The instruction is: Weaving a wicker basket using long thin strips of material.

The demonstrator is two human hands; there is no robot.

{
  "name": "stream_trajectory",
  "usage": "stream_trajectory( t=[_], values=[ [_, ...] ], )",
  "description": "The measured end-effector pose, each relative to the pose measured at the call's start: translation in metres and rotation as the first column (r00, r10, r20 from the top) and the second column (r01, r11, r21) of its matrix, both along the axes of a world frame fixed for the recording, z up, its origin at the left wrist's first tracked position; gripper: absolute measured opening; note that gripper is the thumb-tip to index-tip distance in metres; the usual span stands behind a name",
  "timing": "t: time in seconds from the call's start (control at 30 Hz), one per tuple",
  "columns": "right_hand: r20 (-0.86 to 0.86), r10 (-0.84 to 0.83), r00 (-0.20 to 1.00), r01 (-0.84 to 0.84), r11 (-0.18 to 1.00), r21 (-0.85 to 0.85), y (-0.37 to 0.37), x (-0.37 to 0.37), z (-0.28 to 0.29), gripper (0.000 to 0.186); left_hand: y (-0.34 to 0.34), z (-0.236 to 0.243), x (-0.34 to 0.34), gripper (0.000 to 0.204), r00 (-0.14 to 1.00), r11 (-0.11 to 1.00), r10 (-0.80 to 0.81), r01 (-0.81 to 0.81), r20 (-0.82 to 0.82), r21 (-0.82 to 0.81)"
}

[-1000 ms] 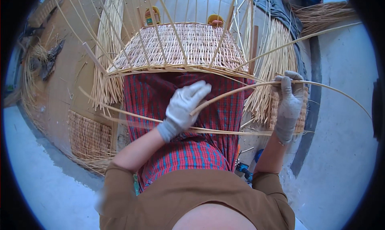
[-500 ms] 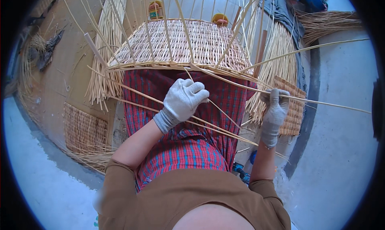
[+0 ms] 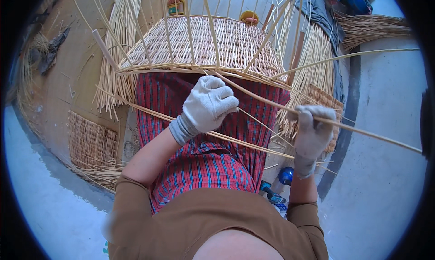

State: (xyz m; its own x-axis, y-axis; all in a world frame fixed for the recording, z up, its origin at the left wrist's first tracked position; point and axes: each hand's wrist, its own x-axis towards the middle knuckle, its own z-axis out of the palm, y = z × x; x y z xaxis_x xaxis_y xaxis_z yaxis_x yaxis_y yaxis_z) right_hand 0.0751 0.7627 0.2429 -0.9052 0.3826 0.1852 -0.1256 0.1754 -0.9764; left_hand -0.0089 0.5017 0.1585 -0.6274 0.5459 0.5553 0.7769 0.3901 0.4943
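Left hand point(image 3: 210, 103): closed on thin rod point(image 3: 258, 121), which extends down-right of the grip. Right hand point(image 3: 313, 129): curled round thicker rod point(image 3: 371, 134), which runs up-left to woven panel point(image 3: 195, 42), beyond both grips.

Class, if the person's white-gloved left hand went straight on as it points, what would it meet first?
The left hand would probably meet the long, thin tan rod held by the white-gloved right hand, before the pale wicker panel, though depth is unclear.
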Motion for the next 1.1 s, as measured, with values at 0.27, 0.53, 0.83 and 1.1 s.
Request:
stream_trajectory(
  t=[0.27, 0.53, 0.83, 1.1],
  values=[
    [0.212, 0.054, 0.976, 0.001, 0.968, -0.250, 0.025, -0.005, -0.034, 0.008, 0.006, -0.005, -0.016, 0.016, 0.956, 0.969, -0.248, 0.245, 0.155, 0.037],
    [0.171, 0.255, 0.952, -0.233, 0.963, -0.138, 0.026, -0.052, -0.056, 0.012, 0.002, 0.008, -0.017, 0.022, 0.972, 0.969, -0.202, 0.216, 0.118, -0.122],
    [0.410, 0.329, 0.850, -0.353, 0.935, -0.018, 0.085, -0.087, -0.036, 0.060, 0.058, 0.026, -0.049, 0.038, 0.924, 0.720, 0.311, -0.074, 0.225, -0.691],
    [-0.272, -0.252, 0.929, 0.361, 0.452, 0.816, 0.051, -0.134, -0.005, 0.116, 0.053, 0.008, -0.065, 0.020, 0.940, 0.750, 0.293, -0.111, 0.177, -0.652]
  ],
)
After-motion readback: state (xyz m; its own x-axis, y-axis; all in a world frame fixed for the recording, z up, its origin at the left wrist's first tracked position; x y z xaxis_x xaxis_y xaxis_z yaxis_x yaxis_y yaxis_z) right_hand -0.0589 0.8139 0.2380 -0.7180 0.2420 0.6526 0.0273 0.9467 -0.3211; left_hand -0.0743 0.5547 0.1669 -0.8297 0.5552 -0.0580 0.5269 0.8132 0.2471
